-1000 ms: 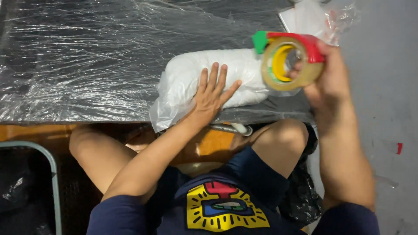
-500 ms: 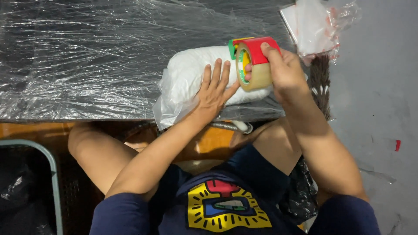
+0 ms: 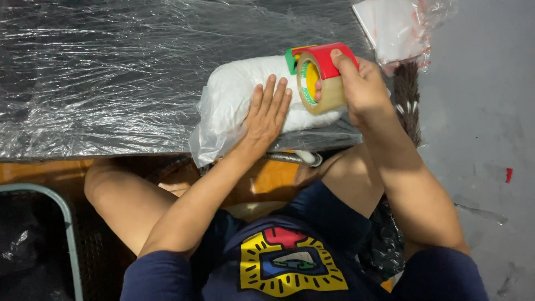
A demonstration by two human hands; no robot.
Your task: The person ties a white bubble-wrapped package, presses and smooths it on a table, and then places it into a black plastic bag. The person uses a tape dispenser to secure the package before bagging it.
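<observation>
Two hands work at one counter (image 3: pixel 83 111), which is covered in clear plastic film. The left hand (image 3: pixel 267 114) lies flat on one white bagged bundle (image 3: pixel 234 95); the right hand (image 3: pixel 362 83) holds one tape dispenser (image 3: pixel 320 75), red and green, loaded with one roll of tan tape. One clear plastic bag (image 3: pixel 398 28) with red markings lies at the counter's far corner. One dark brush head (image 3: pixel 408 97) shows beside the right wrist. One grey-framed chair (image 3: pixel 64 223) stands at lower left. Two bare knees show below the counter.

Tape dispenser brought in over the bundle
The right hand (image 3: pixel 362 83) has carried the tape dispenser (image 3: pixel 319 75) leftward, from the bundle's right end to above the white bundle (image 3: pixel 234 92).
</observation>
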